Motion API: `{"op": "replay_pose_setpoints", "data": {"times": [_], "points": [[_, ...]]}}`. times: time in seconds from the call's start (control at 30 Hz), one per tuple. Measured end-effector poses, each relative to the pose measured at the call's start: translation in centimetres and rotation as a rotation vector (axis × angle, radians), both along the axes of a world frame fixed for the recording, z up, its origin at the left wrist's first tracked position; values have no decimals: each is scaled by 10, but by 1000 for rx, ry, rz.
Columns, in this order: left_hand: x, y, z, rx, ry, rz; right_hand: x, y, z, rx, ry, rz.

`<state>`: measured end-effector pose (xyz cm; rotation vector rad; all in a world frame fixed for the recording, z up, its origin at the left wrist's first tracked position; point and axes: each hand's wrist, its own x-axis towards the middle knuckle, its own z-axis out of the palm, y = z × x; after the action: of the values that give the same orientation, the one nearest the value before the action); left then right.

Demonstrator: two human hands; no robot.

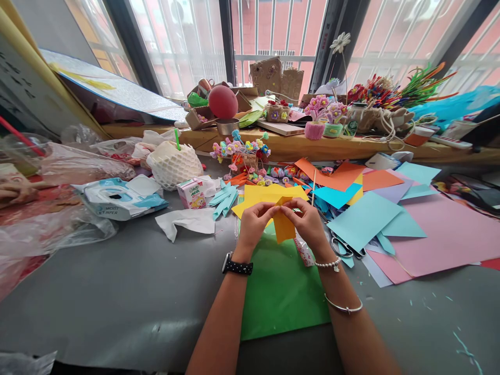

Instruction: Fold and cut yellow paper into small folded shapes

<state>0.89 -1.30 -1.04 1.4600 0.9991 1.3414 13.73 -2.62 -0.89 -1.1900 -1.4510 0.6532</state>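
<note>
Both hands pinch a folded piece of yellow paper (284, 227) near its upper edge, above a green sheet (281, 291). My left hand (255, 221) grips its left side, thumb and fingers pressed together. Its right side is between the fingers of my right hand (307, 221). The two thumbs almost meet at the top of the paper, and part of the fold is hidden by the fingers. Just behind the hands lies a larger yellow sheet (250, 195). A pair of scissors (341, 247) rests right of my right hand, partly under blue paper (365, 221).
Pink paper (449, 234) and orange sheets (339, 174) spread to the right. On the left are a wet-wipe pack (117, 198), a tissue (185, 221), a small box (192, 194) and a foam-netted coconut (174, 164). Paper flowers (242, 151) stand behind; a red ball (223, 102) sits on the ledge.
</note>
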Motion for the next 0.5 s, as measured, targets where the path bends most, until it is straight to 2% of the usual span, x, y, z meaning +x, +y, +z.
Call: {"op": "replay_pose_setpoints", "data": {"times": [0.37, 0.5], "points": [[-1, 1, -1, -78, -53, -19, 0, 0, 0, 0, -53, 3], [-1, 2, 0, -165, -103, -70, 0, 0, 0, 15, -98, 2]]}}
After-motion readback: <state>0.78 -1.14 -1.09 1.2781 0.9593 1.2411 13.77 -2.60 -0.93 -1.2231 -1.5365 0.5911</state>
